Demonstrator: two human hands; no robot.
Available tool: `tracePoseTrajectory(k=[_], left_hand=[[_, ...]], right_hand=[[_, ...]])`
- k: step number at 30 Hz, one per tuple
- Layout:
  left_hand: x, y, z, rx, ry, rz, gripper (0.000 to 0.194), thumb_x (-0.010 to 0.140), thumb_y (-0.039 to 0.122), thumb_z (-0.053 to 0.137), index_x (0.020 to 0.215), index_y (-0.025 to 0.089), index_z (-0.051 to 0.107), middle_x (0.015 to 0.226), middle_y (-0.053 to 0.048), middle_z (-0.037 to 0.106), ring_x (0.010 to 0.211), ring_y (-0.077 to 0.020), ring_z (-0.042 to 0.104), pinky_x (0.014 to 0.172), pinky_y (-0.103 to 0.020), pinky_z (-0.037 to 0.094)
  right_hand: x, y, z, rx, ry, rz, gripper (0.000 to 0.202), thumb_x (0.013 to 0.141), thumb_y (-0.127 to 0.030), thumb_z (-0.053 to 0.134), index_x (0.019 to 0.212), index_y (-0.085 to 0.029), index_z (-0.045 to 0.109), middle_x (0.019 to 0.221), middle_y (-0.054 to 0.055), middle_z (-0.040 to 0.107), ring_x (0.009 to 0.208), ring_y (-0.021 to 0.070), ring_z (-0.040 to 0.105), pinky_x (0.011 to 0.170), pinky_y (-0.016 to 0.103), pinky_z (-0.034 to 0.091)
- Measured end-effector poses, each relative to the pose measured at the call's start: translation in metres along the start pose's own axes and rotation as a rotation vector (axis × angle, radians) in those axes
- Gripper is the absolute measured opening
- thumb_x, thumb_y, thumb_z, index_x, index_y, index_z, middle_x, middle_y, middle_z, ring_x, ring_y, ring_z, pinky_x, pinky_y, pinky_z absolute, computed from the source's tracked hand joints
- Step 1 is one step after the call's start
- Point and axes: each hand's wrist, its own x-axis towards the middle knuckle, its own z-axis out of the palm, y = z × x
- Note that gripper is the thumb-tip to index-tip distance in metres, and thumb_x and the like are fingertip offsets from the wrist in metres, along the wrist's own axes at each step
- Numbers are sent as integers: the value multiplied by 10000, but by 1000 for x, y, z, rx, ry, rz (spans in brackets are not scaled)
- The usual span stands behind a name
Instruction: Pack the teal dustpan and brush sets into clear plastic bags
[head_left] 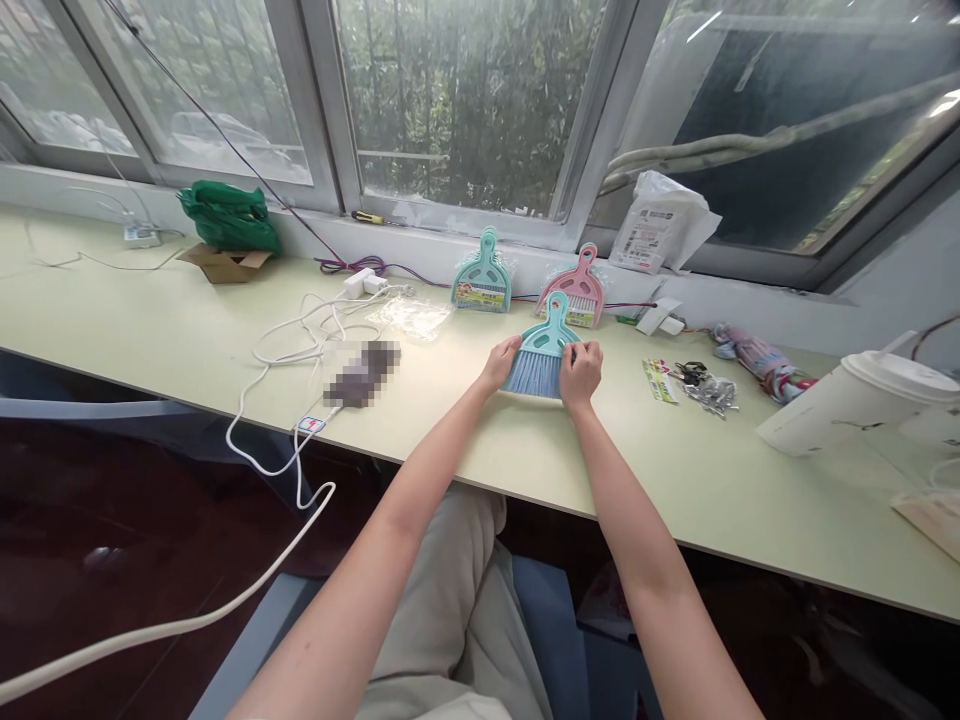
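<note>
A small teal dustpan and brush set [553, 335] with blue-grey bristles is upright between my hands, just above or at the table, handle pointing to the window. My left hand [500, 362] grips its left edge, thumb toward me. On the other side my right hand [580, 374] has its fingers curled around the right edge, by the bristles. Behind it, a green dustpan set [484, 278] and a pink dustpan set [585, 275], both in clear wrapping with labels, lean against the window ledge.
White cables [289, 350] and a blurred dark object [364, 375] lie left on the table [420, 420]. A green bag [231, 215] sits on a cardboard box [225, 262]. To the right are keys [709, 390], a folded umbrella [757, 360] and a white lidded cup [847, 400].
</note>
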Motion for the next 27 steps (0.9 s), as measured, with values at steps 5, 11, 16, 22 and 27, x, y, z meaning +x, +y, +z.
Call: tracePoseTrajectory(k=[5, 11, 16, 22, 27], left_hand=[[-1, 10, -7, 231, -7, 99, 335, 947, 267, 410, 1064, 135, 695, 1057, -92, 712, 1001, -217, 637, 924, -294, 449], [-8, 23, -15, 312, 63, 226, 288, 898, 188, 496, 1112, 155, 687, 1046, -63, 725, 923, -193, 658, 842, -257, 471], [-9, 29, -24, 530, 223, 169, 383, 944, 260, 446, 1279, 158, 602, 1022, -122, 722, 856, -219, 656, 850, -305, 452], [4, 17, -59, 735, 377, -316, 396, 888, 283, 471, 1237, 169, 619, 1121, -156, 686, 1067, -293, 621, 871, -345, 458], [6, 5, -63, 864, 112, -513, 411, 862, 463, 490, 1088, 187, 693, 1161, -179, 658, 1151, -355, 562, 901, -427, 452]], right_hand=[[1, -4, -4, 65, 37, 12, 387, 969, -422, 310, 812, -198, 584, 933, 81, 503, 989, 236, 479, 828, 360, 429], [0, -12, -9, 91, -25, -99, 340, 931, -495, 427, 871, -199, 583, 968, 84, 494, 1022, 238, 491, 843, 343, 443], [5, -18, -24, 42, 59, -143, 343, 973, -449, 342, 916, -200, 572, 991, 94, 497, 1009, 218, 493, 833, 315, 432], [19, 11, -37, -231, -8, -60, 318, 963, -336, 356, 894, -180, 624, 1014, 118, 566, 1005, 247, 483, 859, 353, 382], [16, 45, -28, -467, -282, 138, 287, 914, -236, 400, 973, -132, 661, 1142, 176, 583, 1102, 293, 464, 878, 407, 349]])
